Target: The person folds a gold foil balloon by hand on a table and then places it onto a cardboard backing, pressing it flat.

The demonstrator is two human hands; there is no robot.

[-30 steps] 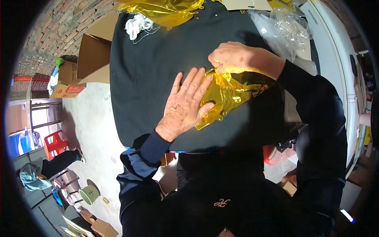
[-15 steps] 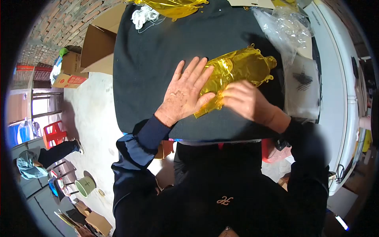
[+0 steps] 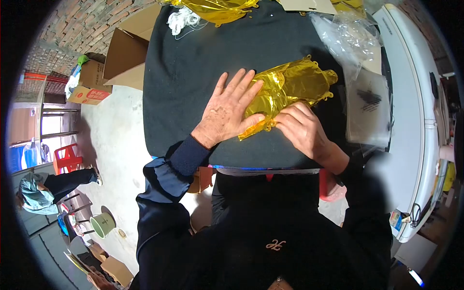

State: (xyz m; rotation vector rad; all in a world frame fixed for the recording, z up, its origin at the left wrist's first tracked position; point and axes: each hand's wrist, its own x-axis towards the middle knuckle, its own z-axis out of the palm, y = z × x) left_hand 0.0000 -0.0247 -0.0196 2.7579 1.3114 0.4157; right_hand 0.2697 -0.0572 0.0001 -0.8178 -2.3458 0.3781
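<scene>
A flat, uninflated gold foil balloon (image 3: 290, 84) with small tabs along its edge lies on the black cloth-covered table (image 3: 193, 63). My left hand (image 3: 227, 106) rests flat with fingers spread, its fingertips and thumb over the balloon's left end. At the balloon's near edge, my right hand (image 3: 302, 128) has its thumb and fingers pinched together on the foil beside a small tab. The fingertips of that hand partly cover the pinched spot.
More gold foil balloons (image 3: 220, 9) and a bundle of white string (image 3: 182, 20) lie at the table's far edge. Clear plastic bags (image 3: 367, 108) sit on the right, beside a white appliance (image 3: 406, 121). Cardboard boxes (image 3: 128, 55) stand left; a person (image 3: 38, 193) sits farther off.
My right hand has come down onto the foil's near edge and closed there, its wrist lower than before. My left hand stays flat on the balloon. The camera view has shifted slightly.
</scene>
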